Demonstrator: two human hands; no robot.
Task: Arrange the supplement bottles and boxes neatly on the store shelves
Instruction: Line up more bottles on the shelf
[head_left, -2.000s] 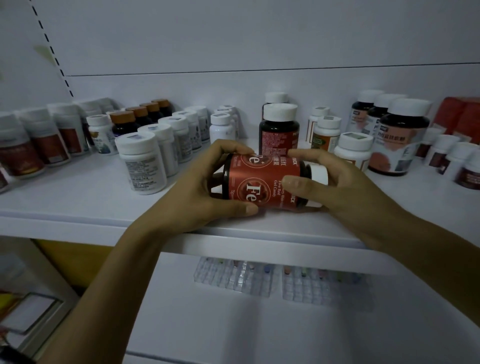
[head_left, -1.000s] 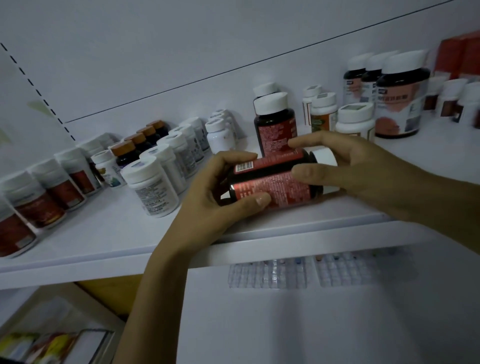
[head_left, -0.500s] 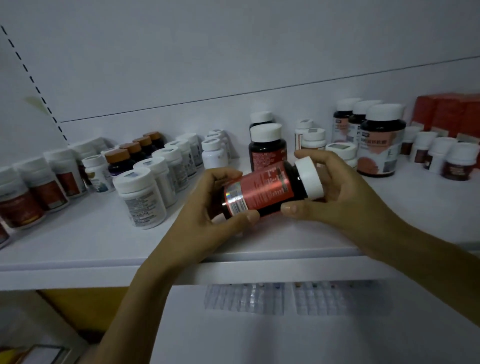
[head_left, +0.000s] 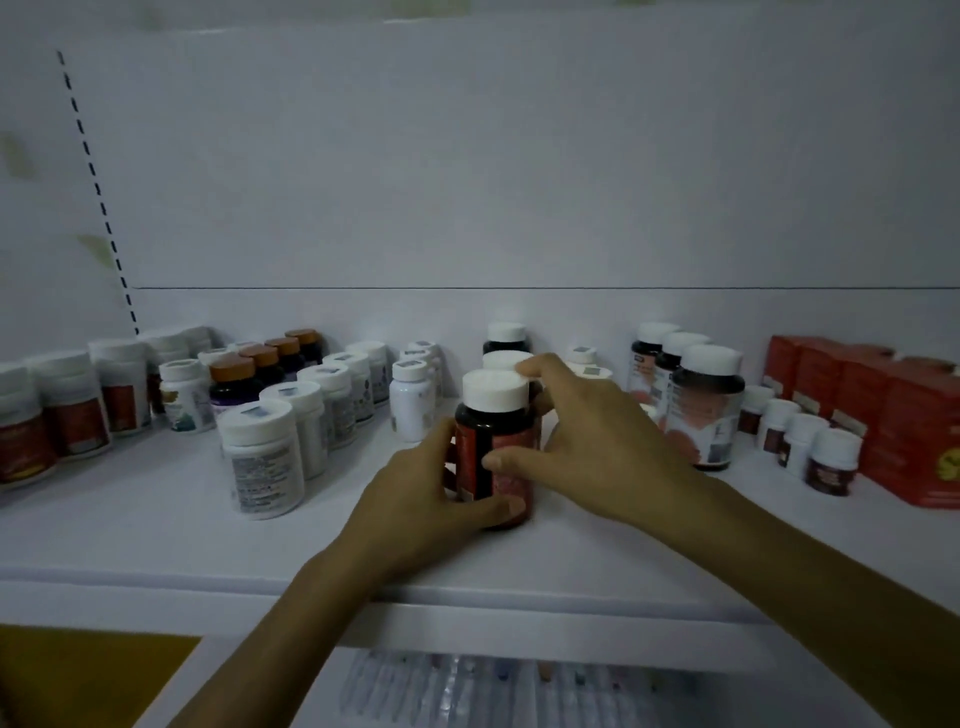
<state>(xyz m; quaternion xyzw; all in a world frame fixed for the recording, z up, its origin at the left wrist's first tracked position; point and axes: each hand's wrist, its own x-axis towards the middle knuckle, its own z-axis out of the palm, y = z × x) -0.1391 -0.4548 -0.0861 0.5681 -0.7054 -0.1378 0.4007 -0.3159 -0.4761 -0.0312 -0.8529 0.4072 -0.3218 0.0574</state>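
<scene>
- Head view: the dark red-labelled bottle (head_left: 493, 431) stands upright on the white shelf (head_left: 156, 535).
- The left hand (head_left: 421, 499) wraps the bottle's lower left side, thumb across its base.
- The right hand (head_left: 597, 447) clasps the bottle's right side, thumb on the label, forefinger raised beside the cap.

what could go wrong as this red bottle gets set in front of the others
1. Fingers of the right hand reach past the red bottle to the white-capped bottle behind it. A push back could topple that one.
2. The right wrist lies close to the large bottle, so pulling out may brush it.
3. The label's seam seems to face front, so the bottle may be left turned wrong.
</scene>
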